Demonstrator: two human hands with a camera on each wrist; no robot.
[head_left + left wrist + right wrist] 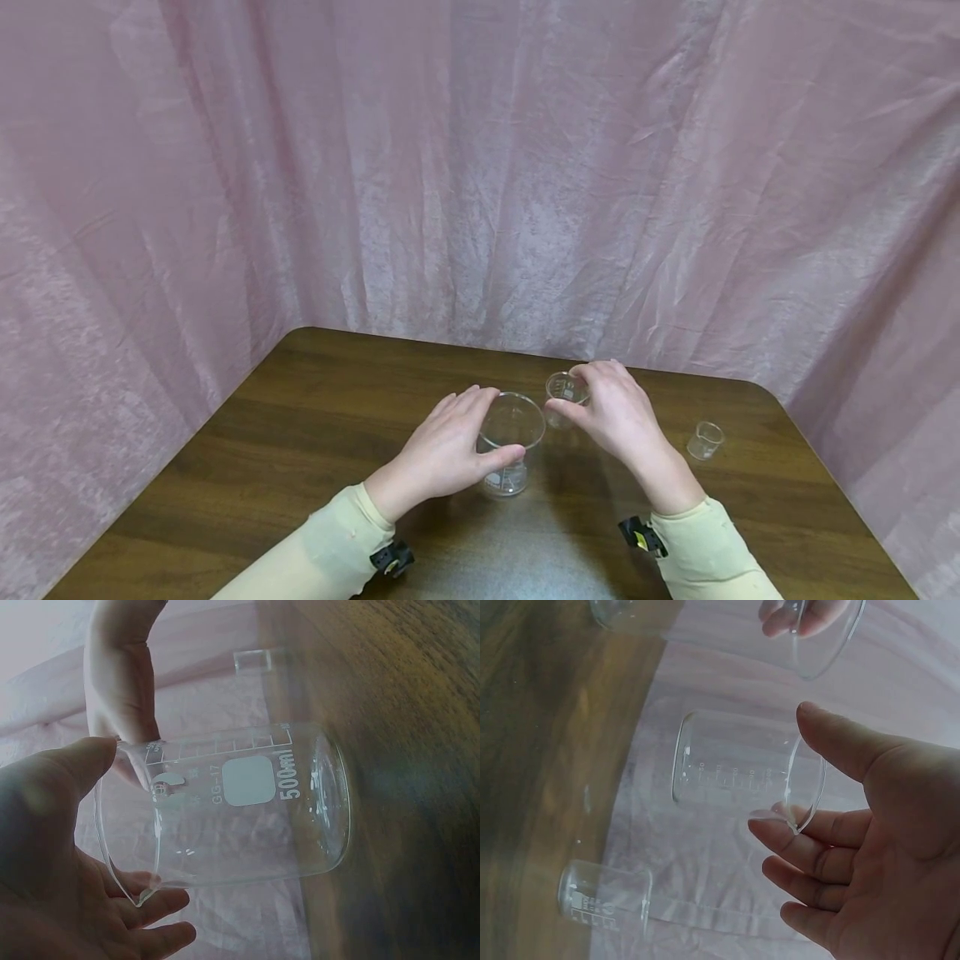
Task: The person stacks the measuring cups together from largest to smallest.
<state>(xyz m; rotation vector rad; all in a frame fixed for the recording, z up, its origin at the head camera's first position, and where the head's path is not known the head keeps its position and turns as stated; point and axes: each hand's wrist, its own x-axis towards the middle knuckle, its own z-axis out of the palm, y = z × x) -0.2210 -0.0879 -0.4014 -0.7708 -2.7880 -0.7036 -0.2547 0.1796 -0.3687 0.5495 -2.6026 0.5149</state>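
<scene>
A large clear glass beaker [250,780] marked 500ml is upright in front of me, its spout toward the fingers in the left wrist view. My left hand [450,450] grips it at the rim, thumb on the near side and fingers on the far side. To its right, my right hand [611,412] holds a medium glass beaker [735,761] by the rim between thumb and fingers. That beaker's base shows against the curtain in the right wrist view. The smallest beaker [706,442] stands on the table to the right of my right hand, untouched.
The brown wooden table [300,433] has rounded far corners. Pink curtains [480,167] hang behind it and along both sides. The large and medium beakers are close together, with the two hands on their outer sides.
</scene>
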